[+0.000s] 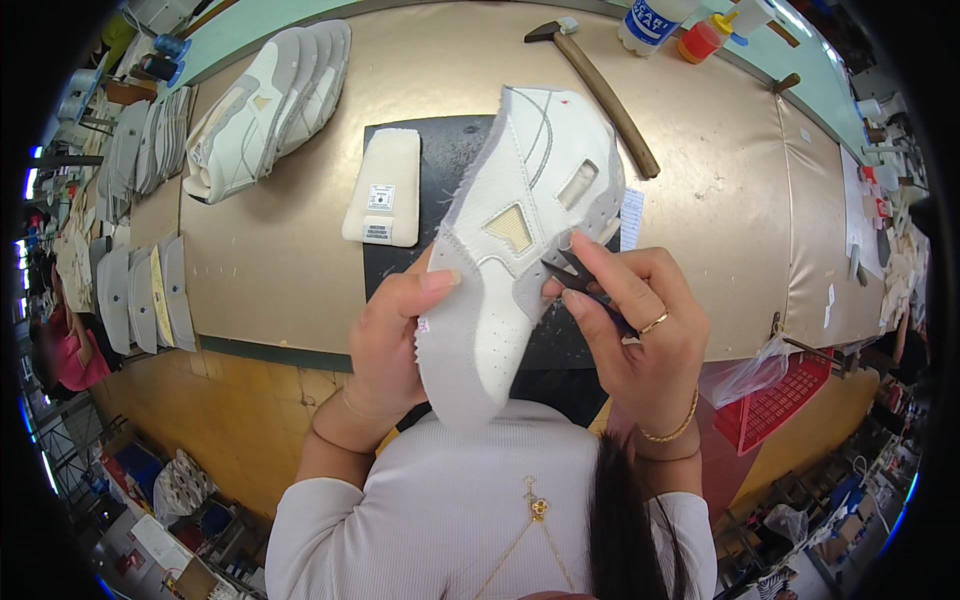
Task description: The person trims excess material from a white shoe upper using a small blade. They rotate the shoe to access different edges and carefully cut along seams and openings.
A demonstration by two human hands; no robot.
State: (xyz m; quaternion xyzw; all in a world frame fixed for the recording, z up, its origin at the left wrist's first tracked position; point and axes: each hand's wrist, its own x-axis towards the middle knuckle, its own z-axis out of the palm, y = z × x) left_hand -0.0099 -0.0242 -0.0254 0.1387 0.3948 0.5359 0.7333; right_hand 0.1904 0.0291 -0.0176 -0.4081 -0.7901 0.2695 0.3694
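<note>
A white and grey shoe upper (pixel 515 165) with cut-out windows and a frayed grey edge is held up in front of my chest, over the table's near edge. My left hand (pixel 392 325) is closed on its left edge, thumb lying on the front face. Small black thread snips (pixel 578 278) sit in my right hand (pixel 642 325), whose fingers are wrapped around them. Their pointed tips touch or nearly touch the upper beside its row of small holes. Behind the upper, a cream padded shoe tongue (pixel 385 185) with a label lies partly on a black mat (pixel 460 145).
Several white uppers (pixel 290 105) are stacked at the far left, and grey shoe pieces (pixel 150 290) line the left side. A wooden-handled hammer (pixel 608 98) lies at the back right. Beyond it stand a bottle (pixel 650 25) and a red-and-yellow squeeze bottle (pixel 703 40). A red basket (pixel 775 400) hangs right.
</note>
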